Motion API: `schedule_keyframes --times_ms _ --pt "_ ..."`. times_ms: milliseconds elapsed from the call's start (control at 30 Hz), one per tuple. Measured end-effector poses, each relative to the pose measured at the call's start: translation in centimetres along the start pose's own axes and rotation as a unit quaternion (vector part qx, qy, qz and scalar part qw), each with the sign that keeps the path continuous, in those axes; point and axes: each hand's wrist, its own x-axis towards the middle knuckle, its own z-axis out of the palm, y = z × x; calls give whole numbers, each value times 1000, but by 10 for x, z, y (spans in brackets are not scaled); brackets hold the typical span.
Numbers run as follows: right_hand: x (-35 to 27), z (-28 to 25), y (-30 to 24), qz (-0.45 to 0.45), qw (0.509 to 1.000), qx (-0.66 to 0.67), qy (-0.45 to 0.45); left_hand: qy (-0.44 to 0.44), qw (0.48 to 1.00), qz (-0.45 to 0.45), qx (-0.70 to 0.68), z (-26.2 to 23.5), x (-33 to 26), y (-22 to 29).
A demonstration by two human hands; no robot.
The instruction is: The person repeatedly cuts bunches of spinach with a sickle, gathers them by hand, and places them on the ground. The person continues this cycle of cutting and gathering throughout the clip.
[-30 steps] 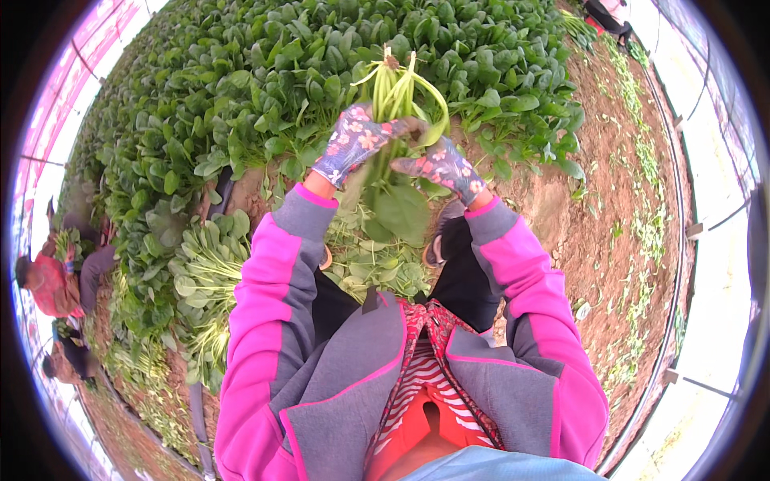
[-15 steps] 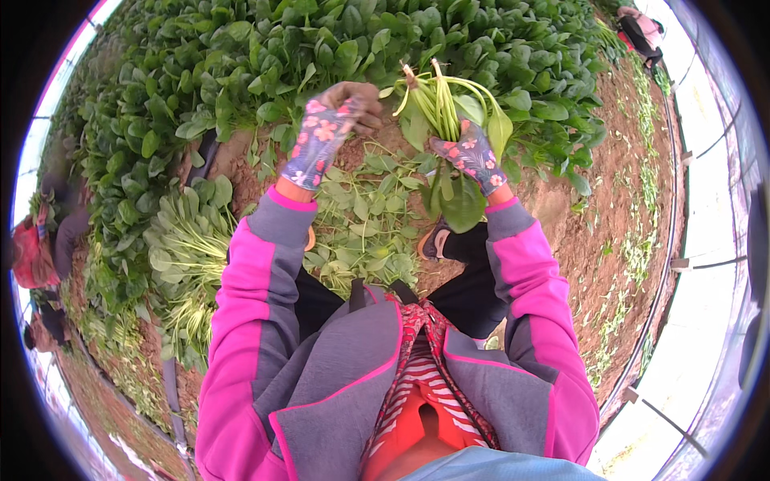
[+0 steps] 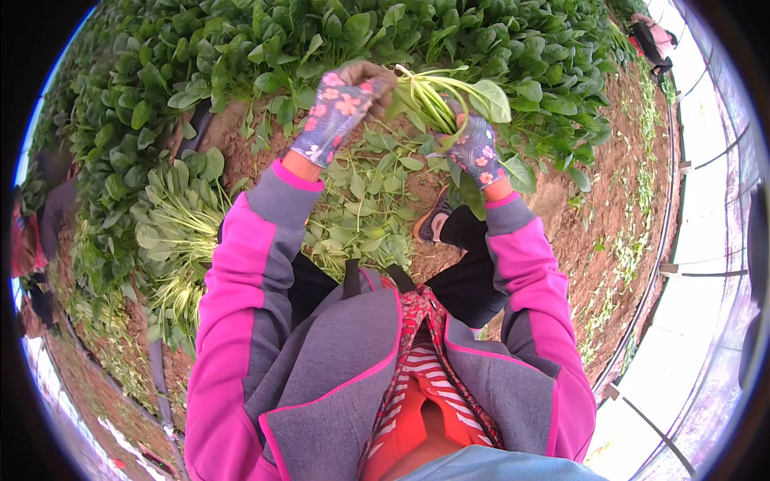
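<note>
Both my hands wear flowered gloves and meet on a bunch of leafy greens [image 3: 437, 94] held above the soil. My left hand [image 3: 345, 100] pinches the pale stem ends of the bunch. My right hand [image 3: 475, 146] grips the stems lower down, with large leaves hanging around it. Beneath the hands, loose cut leaves [image 3: 365, 204] lie scattered on the brown soil. A dense bed of growing green plants [image 3: 265, 40] stretches beyond the hands.
A pile of harvested greens [image 3: 172, 232] lies at my left. My shoe [image 3: 433, 224] rests on the soil. Another person [image 3: 32, 240] crouches at the far left, and one more [image 3: 654, 36] at the top right. Bare soil [image 3: 609, 200] runs along the right.
My hands have shifted slightly right with the bunch. The right hand has slid lower on the stems, and the bunch now lies more sideways than upright.
</note>
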Motion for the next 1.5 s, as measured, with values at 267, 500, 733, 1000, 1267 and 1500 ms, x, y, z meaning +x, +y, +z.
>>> schedule_keyframes --times_ms 267,500,733,1000,1267,1500 --pt "-4 5 0 -45 995 -85 -2 -30 1000 -5 -4 12 -8 -17" --pt "-4 3 22 128 840 510 -132 -88 991 13 104 -29 -14 22" --pt "-1 -18 22 31 969 167 -177 -66 948 231 206 -40 -14 0" --pt "-2 7 43 206 793 537 -202 -61 990 43 118 -4 -27 3" --pt "1 -4 26 66 940 298 -156 -29 934 143 325 -28 -26 -21" --pt "2 -14 3 -130 974 -182 28 -81 764 253 587 -44 -36 -25"
